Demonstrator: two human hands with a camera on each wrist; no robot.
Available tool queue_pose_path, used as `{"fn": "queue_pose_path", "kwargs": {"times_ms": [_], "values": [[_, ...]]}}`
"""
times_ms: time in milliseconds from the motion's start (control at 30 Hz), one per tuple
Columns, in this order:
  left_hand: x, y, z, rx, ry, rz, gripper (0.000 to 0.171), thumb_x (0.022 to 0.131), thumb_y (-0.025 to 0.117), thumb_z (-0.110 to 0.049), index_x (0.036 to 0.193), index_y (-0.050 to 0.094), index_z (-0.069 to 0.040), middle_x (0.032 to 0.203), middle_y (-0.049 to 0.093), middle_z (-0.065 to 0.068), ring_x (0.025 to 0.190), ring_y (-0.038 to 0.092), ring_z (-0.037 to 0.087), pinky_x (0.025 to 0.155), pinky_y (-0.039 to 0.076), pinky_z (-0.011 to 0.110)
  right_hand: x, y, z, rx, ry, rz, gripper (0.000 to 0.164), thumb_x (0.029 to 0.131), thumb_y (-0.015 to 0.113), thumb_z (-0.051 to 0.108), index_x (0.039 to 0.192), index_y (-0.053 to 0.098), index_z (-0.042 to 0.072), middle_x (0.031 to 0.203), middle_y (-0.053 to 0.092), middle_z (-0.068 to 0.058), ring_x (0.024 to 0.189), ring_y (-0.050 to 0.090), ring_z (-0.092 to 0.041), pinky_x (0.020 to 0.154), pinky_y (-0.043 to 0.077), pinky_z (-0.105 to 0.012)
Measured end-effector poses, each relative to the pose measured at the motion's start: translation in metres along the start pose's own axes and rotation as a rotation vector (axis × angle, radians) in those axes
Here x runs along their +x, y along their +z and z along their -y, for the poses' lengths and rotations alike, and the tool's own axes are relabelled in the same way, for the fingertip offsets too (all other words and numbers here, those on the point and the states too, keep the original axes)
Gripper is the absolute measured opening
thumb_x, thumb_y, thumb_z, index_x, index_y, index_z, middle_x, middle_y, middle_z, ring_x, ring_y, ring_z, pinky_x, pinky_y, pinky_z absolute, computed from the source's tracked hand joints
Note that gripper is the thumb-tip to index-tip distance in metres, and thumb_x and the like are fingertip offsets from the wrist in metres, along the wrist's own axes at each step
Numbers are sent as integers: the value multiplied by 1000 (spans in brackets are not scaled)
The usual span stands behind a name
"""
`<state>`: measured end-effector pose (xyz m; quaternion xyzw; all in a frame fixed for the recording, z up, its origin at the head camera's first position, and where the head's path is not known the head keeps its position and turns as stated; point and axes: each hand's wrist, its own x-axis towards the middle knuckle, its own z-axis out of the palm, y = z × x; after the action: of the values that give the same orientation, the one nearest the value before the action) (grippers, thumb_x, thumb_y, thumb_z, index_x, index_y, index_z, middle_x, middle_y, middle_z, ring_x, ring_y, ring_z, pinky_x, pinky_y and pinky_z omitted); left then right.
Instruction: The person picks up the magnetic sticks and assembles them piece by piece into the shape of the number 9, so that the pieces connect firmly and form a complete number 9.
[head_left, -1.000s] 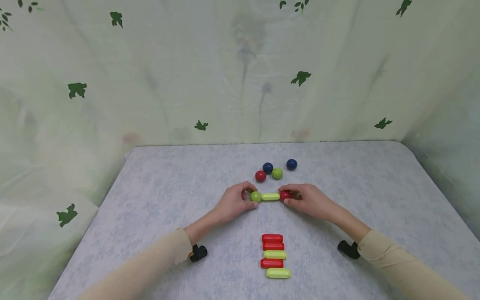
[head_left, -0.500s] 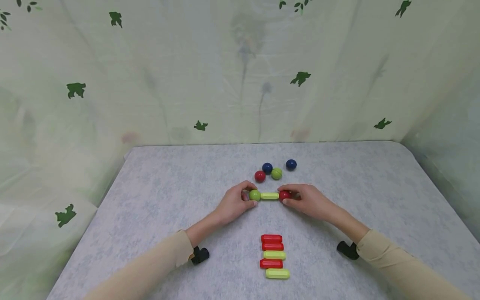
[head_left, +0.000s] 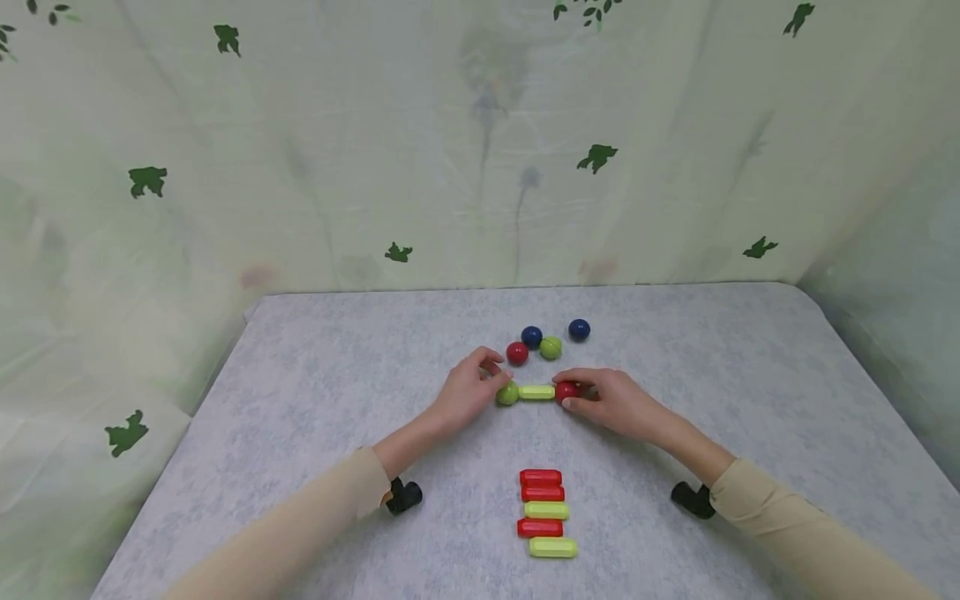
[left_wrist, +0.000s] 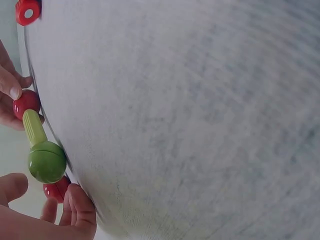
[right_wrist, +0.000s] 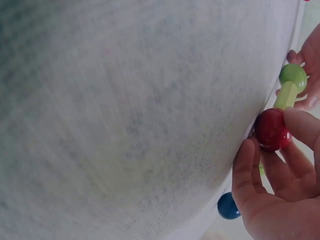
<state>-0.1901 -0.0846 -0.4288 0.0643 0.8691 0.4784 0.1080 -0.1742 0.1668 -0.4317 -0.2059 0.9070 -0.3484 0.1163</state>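
A green ball [head_left: 507,394], a yellow-green rod [head_left: 536,392] and a red ball [head_left: 566,392] are joined in one straight line on the table. My right hand [head_left: 618,402] pinches the red ball between thumb and fingers. Beside the green ball is my left hand [head_left: 468,390], its fingers loosely bent. The left wrist view has the green ball [left_wrist: 47,162] outside its grip, with thumb and fingers spread apart. In the right wrist view the thumb and fingers close on the red ball [right_wrist: 272,129].
Behind the joined piece lie a loose red ball [head_left: 517,353], a green ball [head_left: 551,347], a blue ball [head_left: 531,337] and another blue ball [head_left: 579,330]. Nearer me, several red and yellow-green rods [head_left: 546,510] lie in a stack-like row. A patterned curtain [head_left: 360,150] hangs behind the table.
My left hand has let go of the green ball and shifted slightly up and away from it. The right hand keeps its grip on the red ball.
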Motion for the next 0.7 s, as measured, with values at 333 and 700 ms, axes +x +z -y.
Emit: {"fn": "queue_pose_path", "kwargs": {"times_ms": [333,700], "values": [[1,-5,12,-22,116,74,30,94,67,-21,123,64,-13,109,63,0,91,58,19,75,49,32,-1,0,-2,-9,7,3,39,93,69,17,131,63,15,112,66,2,97,60,-16,86,52,-39],[1,-8,13,36,167,170,28,92,70,-18,118,68,-12,102,63,-2,91,55,17,77,45,32,-8,-6,2,-17,3,-15,45,93,69,17,136,58,11,122,64,-5,99,61,-20,85,52,-39]]}}
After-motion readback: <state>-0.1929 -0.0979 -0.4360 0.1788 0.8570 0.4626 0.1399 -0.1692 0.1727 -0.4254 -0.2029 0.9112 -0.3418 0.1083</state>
